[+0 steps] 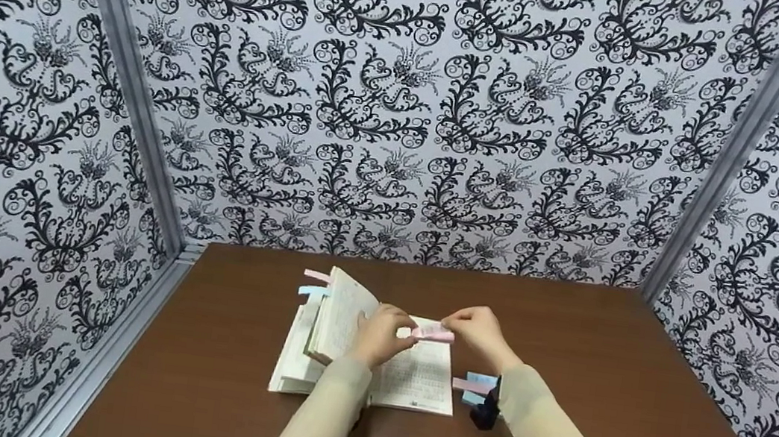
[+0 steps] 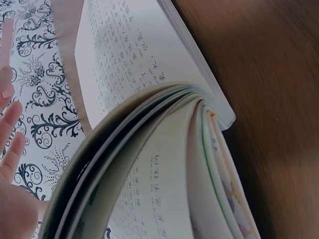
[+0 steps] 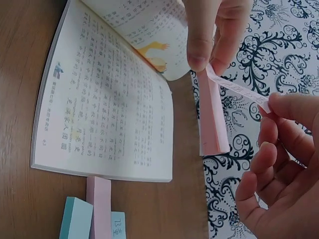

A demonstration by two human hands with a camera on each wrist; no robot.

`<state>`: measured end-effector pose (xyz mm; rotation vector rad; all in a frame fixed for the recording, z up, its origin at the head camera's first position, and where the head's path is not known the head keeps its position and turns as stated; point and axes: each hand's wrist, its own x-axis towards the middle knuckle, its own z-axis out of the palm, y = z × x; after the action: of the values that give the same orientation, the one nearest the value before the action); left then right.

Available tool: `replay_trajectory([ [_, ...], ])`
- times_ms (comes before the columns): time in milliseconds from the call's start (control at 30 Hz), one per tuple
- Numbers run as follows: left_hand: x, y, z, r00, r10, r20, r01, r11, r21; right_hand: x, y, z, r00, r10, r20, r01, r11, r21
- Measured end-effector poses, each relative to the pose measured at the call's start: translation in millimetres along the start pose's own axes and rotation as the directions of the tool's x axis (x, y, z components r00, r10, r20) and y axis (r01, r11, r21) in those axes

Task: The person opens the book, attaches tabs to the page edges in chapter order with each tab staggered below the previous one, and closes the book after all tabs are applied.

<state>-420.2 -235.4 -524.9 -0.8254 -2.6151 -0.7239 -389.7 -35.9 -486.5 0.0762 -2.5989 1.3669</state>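
Left of your left hand [image 1: 382,334], tabs [image 1: 318,276] stick out past the raised pages [image 1: 341,314] of the book [image 1: 416,387]. Whether that hand touches these pages, you cannot tell; unsupported, they could drop and lose your place, and a brush from the left sleeve [image 1: 327,409] could bend them.

Your left hand pinches one end of the pink pad [image 3: 213,119] between thumb and finger; the pad hangs between your hands, above the book. Too light a pinch there could let the pad slip or twist under a pull.

Between your hands, the strip [image 3: 239,91] spans from the left fingertips to your right hand [image 1: 483,332]. Pulled askew against the left pinch, it could tear or crease; let go, it could curl and stick to itself.

Your right hand's thumb and finger are clamped on the strip's free end; the other fingers are loosely bent. Nearer you than that hand, beside its wrist, lie the blocks [image 3: 99,209]; a lowered wrist could knock them out of place.
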Motion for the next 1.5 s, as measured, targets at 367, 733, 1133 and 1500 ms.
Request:
replay_trajectory([
  [367,0.0,-0.6,0.7,1.000,-0.022,0.010,0.022,1.000,-0.007,-2.2,-4.6,-1.3,0.999,-0.009,0.032,0.008,1.000,0.011],
  [733,2.1,0.4,2.2,1.000,-0.013,0.006,0.013,1.000,-0.006,-4.0,-3.6,-6.0,0.999,-0.008,0.053,0.008,1.000,0.007],
  [1133,3.0,0.2,5.4,1.000,-0.010,-0.009,0.010,1.000,0.011,-2.1,2.1,-7.0,0.995,-0.047,0.083,0.043,0.998,0.053],
  [1500,3.6,-0.2,7.2,1.000,-0.011,-0.007,0.011,1.000,0.006,-4.2,1.4,-7.9,0.996,-0.033,0.087,0.028,0.998,0.058],
])
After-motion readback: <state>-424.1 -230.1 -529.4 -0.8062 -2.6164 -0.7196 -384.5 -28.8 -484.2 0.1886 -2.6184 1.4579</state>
